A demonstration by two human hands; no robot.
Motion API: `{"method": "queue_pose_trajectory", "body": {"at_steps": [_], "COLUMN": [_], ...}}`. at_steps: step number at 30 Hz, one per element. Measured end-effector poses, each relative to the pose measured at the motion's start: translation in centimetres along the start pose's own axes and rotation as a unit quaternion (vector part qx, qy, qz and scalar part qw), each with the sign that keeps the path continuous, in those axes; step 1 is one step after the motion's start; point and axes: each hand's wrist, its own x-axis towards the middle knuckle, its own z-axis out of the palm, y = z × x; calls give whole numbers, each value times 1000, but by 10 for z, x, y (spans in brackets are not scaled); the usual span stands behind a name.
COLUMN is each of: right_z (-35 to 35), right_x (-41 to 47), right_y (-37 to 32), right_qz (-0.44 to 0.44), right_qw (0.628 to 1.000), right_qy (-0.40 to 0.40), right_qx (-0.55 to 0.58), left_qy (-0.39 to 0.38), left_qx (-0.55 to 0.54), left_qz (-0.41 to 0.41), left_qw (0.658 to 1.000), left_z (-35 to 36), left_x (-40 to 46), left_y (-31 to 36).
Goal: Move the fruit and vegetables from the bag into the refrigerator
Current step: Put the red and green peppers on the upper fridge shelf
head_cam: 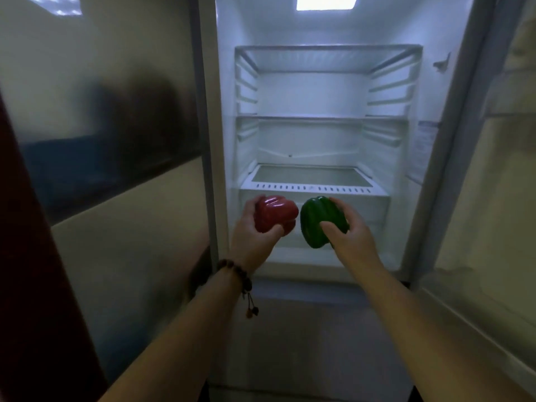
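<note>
Person is standing at the open refrigerator [319,91], both arms reaching forward. The left hand [255,230] is wrapping a red bell pepper [275,213], fingers curled over its far side, thumb underneath. The right hand [348,230] is gripping a green bell pepper [314,221], thumb across its front face. Neither hand is free; both are closed around their loads.

The two peppers are sitting side by side at the centre of the view, close together but apparently not touching, red at 9 o'clock of green. The green pepper's long axis is running roughly 12 to 6 o'clock; the red one is lying squatter, its length running nearer 9 to 3.

The key relation: the peppers are hovering in front of the crisper drawer [371,210], just below the slotted front edge of the lowest shelf [313,175]. That shelf is lying at 12 o'clock from both hands, just above and beyond them. All the shelves are looking bare. Both hands seem about equally near the opening; neither is clearly leading.

Judgement: the placing step is in hand, and a lift up and forward toward 12 o'clock would be needed to clear the shelf lip.

A beaded bracelet [235,274] is hanging on the left wrist. The bag is not in view.
</note>
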Motion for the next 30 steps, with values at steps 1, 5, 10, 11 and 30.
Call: {"method": "queue_pose_trajectory", "body": {"at_steps": [1,5,10,11,30], "right_z": [4,14,7,4,-42], "right_x": [13,67,128,139,355], "right_y": [-2,-14,-37,-42,-71], "right_qz": [6,14,5,-1,-45], "right_qw": [1000,988,972,972,979], "right_qy": [12,60,103,98,-2], "right_qx": [26,140,210,215,-199], "left_qy": [0,6,-12,-12,26], "left_qx": [-11,-89,-201,-213,-67], "left_qz": [0,0,24,32,110], "left_qw": [1000,996,979,976,991], "left_z": [-3,-13,-11,-9,2], "left_x": [14,73,138,150,317], "left_y": [-4,-9,14,20,71]}}
